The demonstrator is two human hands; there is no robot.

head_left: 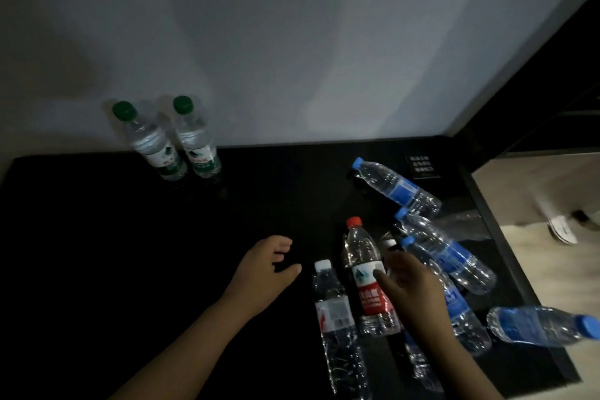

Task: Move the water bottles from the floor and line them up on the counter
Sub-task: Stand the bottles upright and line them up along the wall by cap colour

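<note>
Two green-capped bottles (152, 146) stand side by side at the wall, likely the row's start; blue-capped bottles (397, 187) crowd unsorted at the black counter's (97, 237) right end (clear plastic, seemingly water-filled). Right hand (412, 289) clasps the red-capped bottle (367, 273), thumb on its label; left hand (263, 269) hovers slack, holding nothing.

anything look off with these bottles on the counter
One blue-capped bottle lies on its side at the counter's right edge, cap past it; it might roll off. The other bottles there are bunched, unlike the two green-capped bottles upright by the wall.
</note>
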